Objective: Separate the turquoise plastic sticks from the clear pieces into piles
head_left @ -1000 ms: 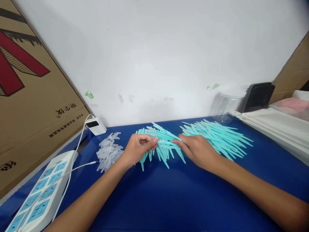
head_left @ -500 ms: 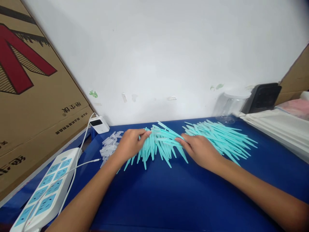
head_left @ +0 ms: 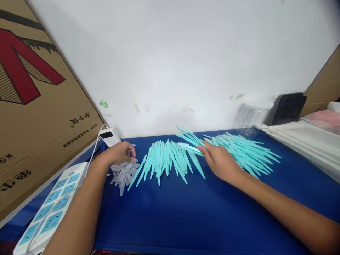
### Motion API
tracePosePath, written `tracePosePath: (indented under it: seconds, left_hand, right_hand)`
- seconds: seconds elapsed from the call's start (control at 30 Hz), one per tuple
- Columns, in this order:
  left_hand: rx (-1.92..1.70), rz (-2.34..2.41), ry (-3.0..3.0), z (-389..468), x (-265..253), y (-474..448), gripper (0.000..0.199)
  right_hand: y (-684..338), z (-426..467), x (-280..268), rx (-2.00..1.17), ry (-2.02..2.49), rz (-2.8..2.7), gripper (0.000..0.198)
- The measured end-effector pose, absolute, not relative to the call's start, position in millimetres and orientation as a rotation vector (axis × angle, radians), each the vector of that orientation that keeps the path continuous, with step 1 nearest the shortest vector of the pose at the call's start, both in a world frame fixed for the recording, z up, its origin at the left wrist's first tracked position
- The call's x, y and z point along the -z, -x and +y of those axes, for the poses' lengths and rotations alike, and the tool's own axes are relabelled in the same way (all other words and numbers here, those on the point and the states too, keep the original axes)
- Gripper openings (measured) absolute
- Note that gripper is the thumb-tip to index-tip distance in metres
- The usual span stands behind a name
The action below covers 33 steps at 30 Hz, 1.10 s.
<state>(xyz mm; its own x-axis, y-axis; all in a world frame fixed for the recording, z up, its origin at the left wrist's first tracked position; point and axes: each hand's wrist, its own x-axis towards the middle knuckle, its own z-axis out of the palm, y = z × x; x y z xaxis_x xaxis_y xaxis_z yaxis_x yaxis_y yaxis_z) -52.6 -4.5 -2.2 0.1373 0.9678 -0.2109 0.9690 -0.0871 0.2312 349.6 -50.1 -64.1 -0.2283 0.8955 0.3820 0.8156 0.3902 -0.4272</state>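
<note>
My left hand [head_left: 120, 154] is over a small pile of translucent plastic slips [head_left: 124, 173], fingers curled and fingertips close together at the pile's upper edge. What lies between those fingertips is too small to make out. A few slim turquoise plastic sticks [head_left: 191, 134] are pinched in my right hand [head_left: 219, 161], fanning up and to the left. Beneath their ends, a row of similar tapered sticks [head_left: 162, 159] lies spread across the middle of the blue table. Behind my right hand is another heap of turquoise sticks [head_left: 249, 154], partly hidden by it.
A white power strip [head_left: 53, 209] with cables runs along the left edge, near a small white device [head_left: 110, 136]. A large cardboard box [head_left: 53, 117] stands at left. Against the wall are a clear jar [head_left: 253, 118] and a black object [head_left: 289, 108]; white sheets [head_left: 308, 141] lie at right.
My left hand has moved left from the middle row of sticks to the translucent slips. My right hand stays near its place, its sticks now tilted more steeply upward.
</note>
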Motion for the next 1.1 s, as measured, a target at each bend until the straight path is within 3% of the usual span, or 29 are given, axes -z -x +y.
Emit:
tracePosePath:
  seconds: [0.27,0.4,0.63,1.1]
  left_hand:
    - [0.014,1.882,-2.107,3,16,51,0.04]
    - [-0.291,1.729,-2.22,-1,13,28,0.046]
    - [-0.99,1.291,-2.546,-26,26,-47,0.026]
    - [-1.311,0.971,-2.575,-42,29,-68,0.015]
  right_hand:
    - [-349,-52,63,-0.231,1.438,-2.084,0.042]
    - [-349,-51,63,-0.237,1.429,-2.063,0.043]
    - [-349,-50,65,-0.329,1.393,-2.031,0.046]
    - [-345,-55,63,-0.4,1.318,-2.073,0.049]
